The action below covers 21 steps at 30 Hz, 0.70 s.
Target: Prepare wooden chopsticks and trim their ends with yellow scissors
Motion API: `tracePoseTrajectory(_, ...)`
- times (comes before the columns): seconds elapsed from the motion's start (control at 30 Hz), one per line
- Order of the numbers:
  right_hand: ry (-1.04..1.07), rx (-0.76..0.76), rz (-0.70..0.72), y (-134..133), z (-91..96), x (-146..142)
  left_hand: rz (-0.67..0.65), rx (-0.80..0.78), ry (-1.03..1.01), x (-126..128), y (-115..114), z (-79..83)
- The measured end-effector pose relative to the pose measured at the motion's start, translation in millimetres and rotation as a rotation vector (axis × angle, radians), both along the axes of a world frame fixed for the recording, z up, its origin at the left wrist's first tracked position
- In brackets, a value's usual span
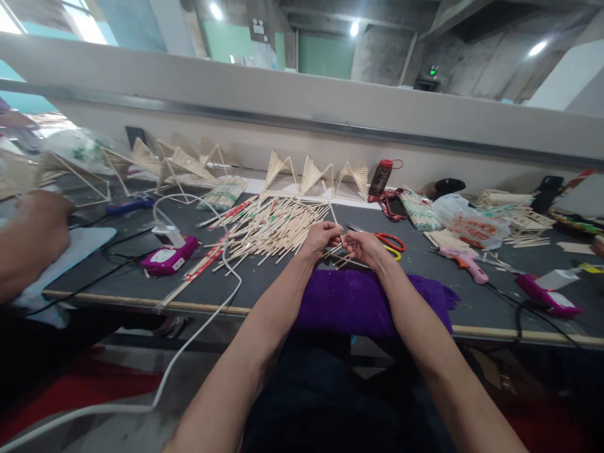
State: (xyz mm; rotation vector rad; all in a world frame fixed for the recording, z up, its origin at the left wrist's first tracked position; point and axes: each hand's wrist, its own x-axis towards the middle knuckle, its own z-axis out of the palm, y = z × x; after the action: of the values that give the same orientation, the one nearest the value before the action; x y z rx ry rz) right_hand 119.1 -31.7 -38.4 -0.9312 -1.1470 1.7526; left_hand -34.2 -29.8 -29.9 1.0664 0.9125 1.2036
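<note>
Both my hands meet above the purple cloth (pixel 349 305) at the table's front edge. My left hand (pixel 321 238) is closed on a thin wooden stick (pixel 332 204) that points up and away from me. My right hand (pixel 364 248) is pinched at the lower end of that stick, its fingertips close to the left ones. A few more sticks (pixel 352 261) lie under my hands. To the left spreads a big loose pile of wooden sticks (pixel 278 229). Scissors with red and yellow handles (pixel 391 241) rest just right of my right hand.
Fan-shaped stick frames (pixel 314 176) stand along the back partition. A dark bottle with a red lid (pixel 381 178), a plastic bag (pixel 472 220) and a pink glue gun (pixel 465 263) are at right. A magenta power block (pixel 170 257) with a white cable and another person's hand (pixel 42 220) are left.
</note>
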Motion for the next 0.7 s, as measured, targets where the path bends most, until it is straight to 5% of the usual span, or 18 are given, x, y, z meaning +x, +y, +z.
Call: tracePoseTrajectory(0.7, -0.194, 0.150, -0.087, -5.4, -2.2, -1.7, 0.053, 0.039, 0.026, 6.9, -0.7, -6.8)
